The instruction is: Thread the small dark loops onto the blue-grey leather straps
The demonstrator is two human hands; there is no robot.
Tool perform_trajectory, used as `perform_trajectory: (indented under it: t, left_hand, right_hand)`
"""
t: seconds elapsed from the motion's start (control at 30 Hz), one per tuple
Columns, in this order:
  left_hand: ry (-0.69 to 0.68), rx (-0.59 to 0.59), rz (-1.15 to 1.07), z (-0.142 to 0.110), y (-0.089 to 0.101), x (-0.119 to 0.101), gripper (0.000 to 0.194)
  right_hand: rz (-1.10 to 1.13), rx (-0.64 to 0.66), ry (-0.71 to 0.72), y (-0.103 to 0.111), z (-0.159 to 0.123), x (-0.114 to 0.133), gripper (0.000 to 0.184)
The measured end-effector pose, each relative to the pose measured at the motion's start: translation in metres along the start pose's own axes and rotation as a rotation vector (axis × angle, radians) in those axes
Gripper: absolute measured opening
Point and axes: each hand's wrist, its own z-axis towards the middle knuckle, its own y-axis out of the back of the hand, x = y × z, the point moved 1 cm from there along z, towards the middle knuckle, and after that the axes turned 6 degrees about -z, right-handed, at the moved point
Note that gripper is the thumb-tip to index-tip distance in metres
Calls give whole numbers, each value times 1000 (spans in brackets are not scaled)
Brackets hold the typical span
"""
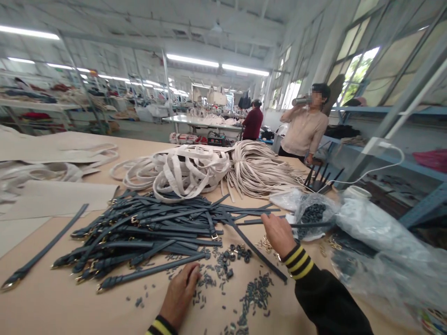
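While left hand (pixel 179 291) rests flat, right hand (pixel 278 232) pinches strap (pixel 307 225) — bag (pixel 312 215) holds loops.

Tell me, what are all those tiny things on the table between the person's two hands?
Between the left hand and right hand, the head view shows small dark loops and scattered dark bits on the table.

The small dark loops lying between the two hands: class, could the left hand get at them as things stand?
Probably yes. The left hand rests on the table just beside the small dark loops; only loose scraps lie between, nothing covering them.
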Motion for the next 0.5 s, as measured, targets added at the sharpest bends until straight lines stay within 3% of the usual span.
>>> perform_trajectory:
  t: [0.07, 0.13, 0.3, 0.37, 0.5]
  left_hand:
    - [-15, -29, -34, 0, 0, -7, 29]
    - [28, -29, -113, -1, -2, -20, 31]
    - [307, 202, -596, -8, -24, -58, 38]
    - [379, 242, -731, -13, -34, -65, 35]
    - [516, 201, -837, -23, -45, -60, 35]
  right_hand:
    - [-11, -14, -84, 9, -18, -11, 25]
    - [78, 4, -78, 12, -39, -15, 21]
    - [933, 285, 193, -4, -90, 12, 19]
    - [1132, 418, 170, -16, -103, 25, 19]
    - [1334, 561, 124, -37, -113, 34, 19]
